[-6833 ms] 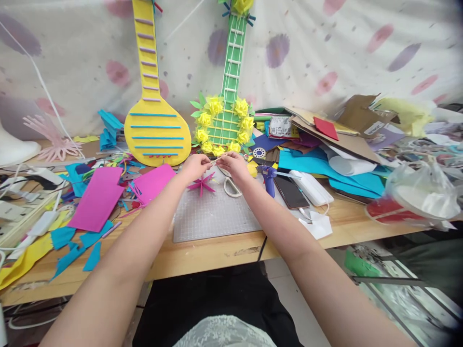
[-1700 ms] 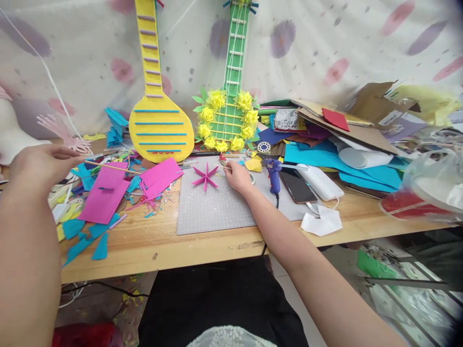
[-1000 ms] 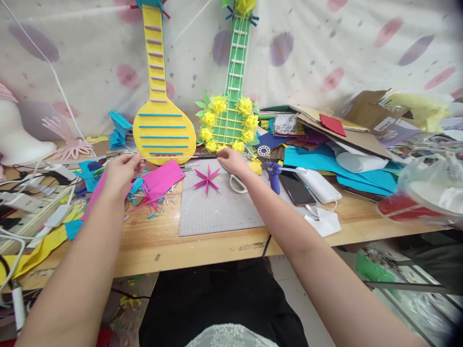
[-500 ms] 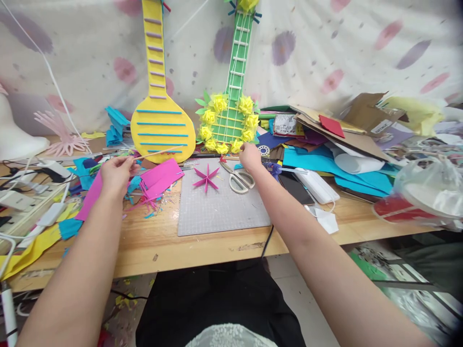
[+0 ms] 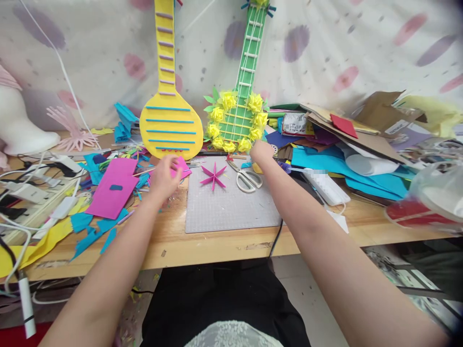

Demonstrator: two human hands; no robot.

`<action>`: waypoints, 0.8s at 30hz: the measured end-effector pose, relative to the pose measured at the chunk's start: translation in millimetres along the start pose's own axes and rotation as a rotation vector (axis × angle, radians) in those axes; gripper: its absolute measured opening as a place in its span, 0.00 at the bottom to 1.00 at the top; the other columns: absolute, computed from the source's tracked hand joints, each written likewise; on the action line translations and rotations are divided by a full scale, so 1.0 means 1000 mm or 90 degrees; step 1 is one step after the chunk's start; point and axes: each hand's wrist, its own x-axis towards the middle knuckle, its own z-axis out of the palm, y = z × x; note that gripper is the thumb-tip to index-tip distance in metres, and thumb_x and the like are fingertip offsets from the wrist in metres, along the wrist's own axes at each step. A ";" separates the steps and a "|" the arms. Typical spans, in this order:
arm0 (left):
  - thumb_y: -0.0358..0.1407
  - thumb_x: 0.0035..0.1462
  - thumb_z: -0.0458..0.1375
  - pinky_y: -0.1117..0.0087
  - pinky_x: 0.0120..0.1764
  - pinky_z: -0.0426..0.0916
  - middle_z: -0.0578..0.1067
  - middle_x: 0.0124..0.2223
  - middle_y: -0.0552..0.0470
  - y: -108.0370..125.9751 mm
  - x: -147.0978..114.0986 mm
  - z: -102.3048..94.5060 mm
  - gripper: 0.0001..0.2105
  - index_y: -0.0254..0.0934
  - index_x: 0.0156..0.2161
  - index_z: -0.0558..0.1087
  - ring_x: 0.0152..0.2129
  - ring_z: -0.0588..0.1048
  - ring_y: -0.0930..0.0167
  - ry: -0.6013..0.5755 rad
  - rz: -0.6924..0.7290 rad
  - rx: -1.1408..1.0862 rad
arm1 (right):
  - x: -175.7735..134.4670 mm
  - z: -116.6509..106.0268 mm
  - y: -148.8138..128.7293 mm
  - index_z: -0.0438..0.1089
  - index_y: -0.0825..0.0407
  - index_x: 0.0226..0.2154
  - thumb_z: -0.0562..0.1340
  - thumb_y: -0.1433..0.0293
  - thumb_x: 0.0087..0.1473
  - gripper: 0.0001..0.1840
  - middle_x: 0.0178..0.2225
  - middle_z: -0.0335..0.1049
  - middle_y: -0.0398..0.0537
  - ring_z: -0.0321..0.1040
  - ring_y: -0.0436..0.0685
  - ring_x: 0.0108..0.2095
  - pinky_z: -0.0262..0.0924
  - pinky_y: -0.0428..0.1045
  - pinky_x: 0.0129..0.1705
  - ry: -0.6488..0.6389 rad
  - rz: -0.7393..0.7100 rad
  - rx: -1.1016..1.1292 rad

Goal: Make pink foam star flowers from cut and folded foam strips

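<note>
Worktop seen from the wearer's head; the left hand is bent over a small magenta sheet, its fingers closed in a narrow pinch on a thin stick, which projects to the left above the scraps; whether the hand touches the sheet cannot be told; the right hand is near the rear edge of the grey cutting mat, just beyond the scissors, its fingers turned away, so that its grip cannot be told; the magenta star, with pointed arms, stands on the mat between the hands, left of the scissors, touched by neither; behind, a yellow paper instrument and a green paper instrument, the latter ringed with yellow flowers, stand upright at the back of the wooden table; a larger magenta sheet lies to the left among blue scraps.
</note>
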 end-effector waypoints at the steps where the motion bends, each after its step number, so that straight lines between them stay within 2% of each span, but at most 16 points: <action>1: 0.36 0.54 0.54 0.66 0.39 0.67 0.73 0.40 0.50 0.012 -0.004 0.008 0.17 0.38 0.49 0.63 0.32 0.72 0.70 -0.109 0.040 -0.039 | -0.008 -0.001 -0.005 0.68 0.64 0.38 0.53 0.69 0.58 0.14 0.39 0.69 0.71 0.67 0.67 0.44 0.58 0.55 0.40 0.012 0.028 -0.003; 2: 0.39 0.54 0.54 0.68 0.35 0.67 0.73 0.38 0.52 0.023 -0.008 0.015 0.20 0.39 0.51 0.61 0.29 0.72 0.71 -0.200 0.066 -0.057 | -0.018 -0.001 -0.011 0.68 0.60 0.38 0.52 0.67 0.59 0.14 0.39 0.70 0.66 0.68 0.64 0.43 0.58 0.54 0.40 0.017 0.042 0.003; 3: 0.41 0.53 0.55 0.69 0.32 0.66 0.74 0.38 0.53 0.032 -0.012 0.021 0.22 0.40 0.53 0.60 0.28 0.72 0.71 -0.250 0.076 -0.052 | -0.029 0.000 -0.017 0.68 0.57 0.37 0.51 0.65 0.59 0.15 0.39 0.71 0.61 0.68 0.62 0.41 0.57 0.53 0.40 0.028 0.029 0.045; 6: 0.46 0.52 0.57 0.70 0.31 0.65 0.75 0.37 0.53 0.055 -0.020 0.034 0.24 0.41 0.52 0.60 0.30 0.74 0.69 -0.267 0.058 0.003 | -0.061 0.012 -0.034 0.66 0.52 0.36 0.49 0.64 0.59 0.13 0.36 0.71 0.50 0.66 0.56 0.37 0.56 0.49 0.38 0.035 -0.075 0.211; 9: 0.42 0.54 0.55 0.67 0.32 0.65 0.76 0.36 0.49 0.069 -0.018 0.048 0.22 0.38 0.52 0.60 0.31 0.76 0.64 -0.255 0.005 0.081 | -0.083 0.028 -0.048 0.63 0.52 0.30 0.50 0.67 0.58 0.11 0.30 0.68 0.46 0.63 0.52 0.32 0.54 0.46 0.35 -0.028 -0.147 0.341; 12: 0.37 0.56 0.51 0.64 0.34 0.65 0.77 0.35 0.45 0.077 -0.012 0.065 0.19 0.35 0.53 0.58 0.33 0.76 0.61 -0.213 -0.057 0.115 | -0.095 0.040 -0.057 0.60 0.51 0.26 0.50 0.66 0.58 0.11 0.26 0.64 0.43 0.60 0.51 0.29 0.52 0.45 0.33 -0.055 -0.174 0.380; 17: 0.37 0.57 0.49 0.63 0.34 0.66 0.76 0.36 0.44 0.077 -0.010 0.085 0.17 0.35 0.51 0.59 0.33 0.76 0.59 -0.132 -0.133 0.072 | -0.102 0.047 -0.057 0.63 0.51 0.27 0.53 0.61 0.57 0.13 0.23 0.62 0.41 0.56 0.50 0.26 0.48 0.45 0.29 -0.047 -0.166 0.324; 20: 0.38 0.53 0.54 0.62 0.36 0.67 0.75 0.40 0.43 0.074 -0.016 0.083 0.19 0.36 0.50 0.60 0.37 0.75 0.59 -0.054 -0.098 0.044 | -0.103 0.048 -0.052 0.65 0.52 0.28 0.55 0.60 0.57 0.13 0.25 0.65 0.42 0.58 0.50 0.26 0.49 0.45 0.30 -0.062 -0.190 0.325; 22: 0.34 0.50 0.56 0.62 0.40 0.67 0.73 0.44 0.42 0.071 -0.019 0.077 0.20 0.37 0.49 0.62 0.41 0.73 0.60 0.016 -0.045 0.029 | -0.101 0.047 -0.049 0.67 0.52 0.28 0.55 0.60 0.57 0.14 0.26 0.67 0.43 0.60 0.51 0.28 0.51 0.45 0.32 -0.075 -0.241 0.340; 24: 0.30 0.48 0.56 0.62 0.43 0.67 0.71 0.44 0.43 0.068 -0.021 0.071 0.19 0.37 0.48 0.63 0.43 0.71 0.62 0.056 0.009 0.004 | -0.099 0.045 -0.047 0.68 0.52 0.28 0.52 0.60 0.59 0.16 0.29 0.69 0.45 0.63 0.51 0.32 0.54 0.46 0.36 -0.077 -0.292 0.358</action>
